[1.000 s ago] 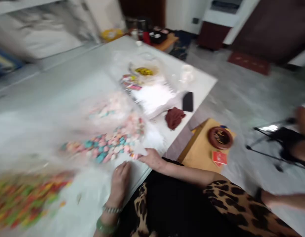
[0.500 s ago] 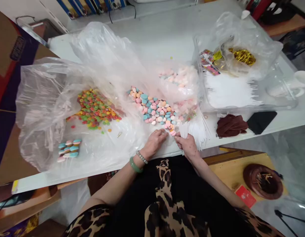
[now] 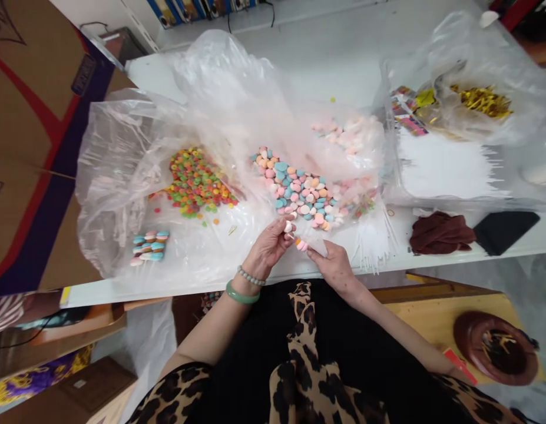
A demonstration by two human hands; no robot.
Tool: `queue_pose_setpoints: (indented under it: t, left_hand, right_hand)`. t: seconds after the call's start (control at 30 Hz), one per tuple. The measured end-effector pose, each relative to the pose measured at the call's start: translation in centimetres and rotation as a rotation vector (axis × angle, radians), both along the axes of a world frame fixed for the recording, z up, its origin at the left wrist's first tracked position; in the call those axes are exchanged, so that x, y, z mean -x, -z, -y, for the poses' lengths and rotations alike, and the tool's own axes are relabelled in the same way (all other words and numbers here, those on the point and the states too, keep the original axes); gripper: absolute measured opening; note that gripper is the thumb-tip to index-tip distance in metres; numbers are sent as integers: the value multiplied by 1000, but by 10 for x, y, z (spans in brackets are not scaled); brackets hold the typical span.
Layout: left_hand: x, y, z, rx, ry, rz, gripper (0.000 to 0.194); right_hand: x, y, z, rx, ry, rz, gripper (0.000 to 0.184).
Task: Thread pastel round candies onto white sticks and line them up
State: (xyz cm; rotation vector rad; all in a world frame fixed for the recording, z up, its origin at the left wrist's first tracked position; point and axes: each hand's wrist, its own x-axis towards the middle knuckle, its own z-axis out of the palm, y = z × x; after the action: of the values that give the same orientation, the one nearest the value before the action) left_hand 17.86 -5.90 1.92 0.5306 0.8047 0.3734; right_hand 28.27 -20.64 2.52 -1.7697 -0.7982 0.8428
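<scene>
My left hand [image 3: 273, 242] pinches a white candy [image 3: 288, 226] between thumb and fingers, at the front of the table. Against it points the thin tip of a candy stick [image 3: 301, 244], threaded with pink and orange pieces. My right hand [image 3: 337, 264] is closed on this stick's lower end, where something whitish shows by the fingers. Just beyond both hands lies a heap of pastel candies [image 3: 303, 194] in pink, white, blue and orange on clear plastic. To the left are a pile of ring-shaped gummies [image 3: 197, 182] and several finished-looking rows of stacked candies [image 3: 149, 247].
White sticks [image 3: 374, 238] fan out right of my right hand. A clear tray [image 3: 390, 197] holds more white sticks and a bag with gold shreds [image 3: 485, 101]. A brown cloth [image 3: 440, 232] and black flat object [image 3: 506, 231] lie along the right edge. A cardboard box [image 3: 29, 135] stands left.
My left hand has risen off the candy heap's near edge and now has a white candy at the stick's tip. My right hand keeps the stick. The view has shifted left.
</scene>
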Motion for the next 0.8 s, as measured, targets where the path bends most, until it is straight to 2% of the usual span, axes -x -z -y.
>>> queue_pose_setpoints:
  t: [0.2,0.37,0.6,0.8]
  left_hand:
    - [14,-3,2,58,-78,58,20]
    - [16,-1,4,52,-118,41,23]
    - [10,8,17,-145,-181,-9,36]
    - [3,17,36,-325,-210,-130,35]
  right_hand:
    - [6,9,-8,38,18,-69,20]
    - [9,12,-11,75,10,-48,22]
    - [12,17,-16,134,37,28,23]
    - [14,16,-17,162,37,137,22]
